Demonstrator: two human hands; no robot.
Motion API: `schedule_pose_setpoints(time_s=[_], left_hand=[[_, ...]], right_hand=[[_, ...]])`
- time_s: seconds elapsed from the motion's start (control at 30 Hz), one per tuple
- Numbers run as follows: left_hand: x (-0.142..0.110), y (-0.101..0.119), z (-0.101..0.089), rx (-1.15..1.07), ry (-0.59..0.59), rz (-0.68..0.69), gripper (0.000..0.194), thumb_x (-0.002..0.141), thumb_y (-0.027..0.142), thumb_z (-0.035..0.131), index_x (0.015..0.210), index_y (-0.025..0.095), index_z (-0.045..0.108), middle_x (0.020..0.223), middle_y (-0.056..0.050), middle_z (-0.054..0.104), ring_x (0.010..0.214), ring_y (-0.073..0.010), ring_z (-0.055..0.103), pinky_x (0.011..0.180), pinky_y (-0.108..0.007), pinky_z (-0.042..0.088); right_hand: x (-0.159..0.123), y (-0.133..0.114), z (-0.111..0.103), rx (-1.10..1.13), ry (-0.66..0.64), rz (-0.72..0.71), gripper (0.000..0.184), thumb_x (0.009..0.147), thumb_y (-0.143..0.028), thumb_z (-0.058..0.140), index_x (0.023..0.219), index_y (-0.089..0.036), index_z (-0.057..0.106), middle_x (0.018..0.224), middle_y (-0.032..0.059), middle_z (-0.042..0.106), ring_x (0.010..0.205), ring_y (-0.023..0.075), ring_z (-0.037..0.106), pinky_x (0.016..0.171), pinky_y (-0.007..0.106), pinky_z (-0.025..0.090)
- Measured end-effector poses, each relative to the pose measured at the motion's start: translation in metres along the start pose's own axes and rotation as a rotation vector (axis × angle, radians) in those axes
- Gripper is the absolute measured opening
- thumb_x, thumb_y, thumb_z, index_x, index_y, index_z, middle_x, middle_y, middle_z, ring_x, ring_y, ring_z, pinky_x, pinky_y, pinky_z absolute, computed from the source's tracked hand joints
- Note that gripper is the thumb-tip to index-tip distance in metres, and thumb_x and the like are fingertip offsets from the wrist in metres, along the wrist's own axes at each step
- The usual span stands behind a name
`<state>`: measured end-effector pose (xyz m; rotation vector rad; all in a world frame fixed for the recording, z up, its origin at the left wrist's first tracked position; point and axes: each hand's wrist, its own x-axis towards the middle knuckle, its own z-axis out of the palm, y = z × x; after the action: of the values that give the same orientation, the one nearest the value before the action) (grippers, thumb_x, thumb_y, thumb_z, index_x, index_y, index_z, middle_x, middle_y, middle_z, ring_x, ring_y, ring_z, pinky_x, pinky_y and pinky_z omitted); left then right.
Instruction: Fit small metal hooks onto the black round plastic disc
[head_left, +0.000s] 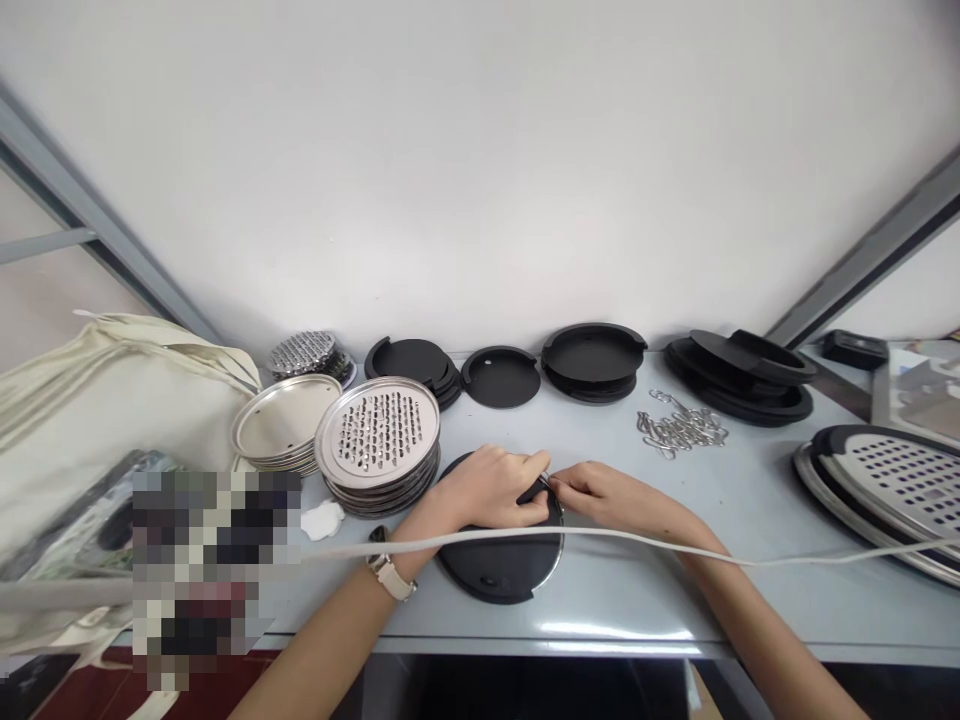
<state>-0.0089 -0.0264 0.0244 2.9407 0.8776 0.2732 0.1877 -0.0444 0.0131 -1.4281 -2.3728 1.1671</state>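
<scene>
Black disc on the table, below both hands, close to the front. Left hand grips its far right rim; right hand pinches a small metal bit at the same spot. Disc likely light, stiff, smooth enough to slide; best taken by the rim, minding the metal edge. Cream bag far left; contents too blurred to name

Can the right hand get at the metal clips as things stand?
Probably yes: the metal clips lie just beyond the right hand, with nothing apparent between them, though it is busy at the black disc's edge.
</scene>
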Motion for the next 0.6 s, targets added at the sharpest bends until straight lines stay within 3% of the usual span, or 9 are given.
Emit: schedule_pose_setpoints(time_s=[0.6], left_hand=[[-0.0003,0.0005,-0.0004,-0.005,-0.007,0.011,0.010,0.084,0.028,0.045,0.089,0.018,0.045,0.071,-0.002,0.063,0.061,-0.0192,0.060,0.051,-0.028,0.030]], right_hand=[[-0.0004,-0.0019,0.0002,0.046,0.000,0.007,0.029,0.083,-0.027,0.035,0.059,-0.019,0.020,0.056,-0.0057,0.017,0.052,0.0081,0.016,0.046,0.025,0.015]])
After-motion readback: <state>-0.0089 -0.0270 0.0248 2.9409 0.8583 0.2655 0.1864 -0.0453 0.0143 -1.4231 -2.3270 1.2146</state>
